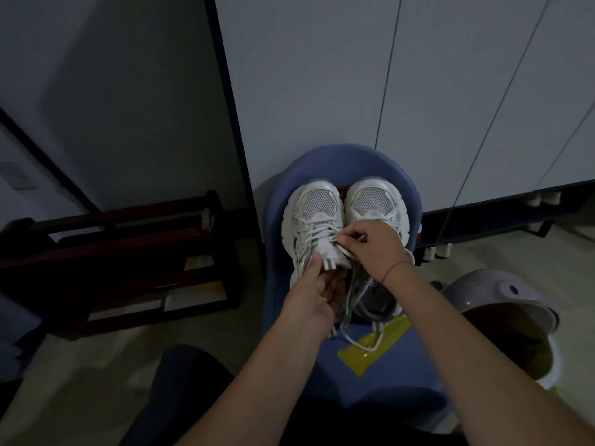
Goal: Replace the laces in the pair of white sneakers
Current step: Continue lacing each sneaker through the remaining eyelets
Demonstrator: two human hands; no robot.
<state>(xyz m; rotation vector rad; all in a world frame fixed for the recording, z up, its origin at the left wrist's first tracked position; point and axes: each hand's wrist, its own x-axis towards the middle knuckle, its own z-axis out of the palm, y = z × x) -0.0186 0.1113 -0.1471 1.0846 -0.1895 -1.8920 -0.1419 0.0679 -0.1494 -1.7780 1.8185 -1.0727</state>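
Fingers (349, 242) of the right hand (375, 251) pinch a lace (325, 235) at the first sneaker (310, 210), whose tongue the left hand (314, 296) grips just below. Rows beyond the fingers look crossed; the top rows and probably the second sneaker (373, 197) remain, though the light is dim.

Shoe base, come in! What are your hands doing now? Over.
Left hand gripping sneaker tongue. Right hand pinching lace near the top eyelets. Loose lace ends trailing over blue seat; nothing blocking.

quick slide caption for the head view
Left hand grips the image-left white sneaker while the right hand pinches its lace, on a blue chair.
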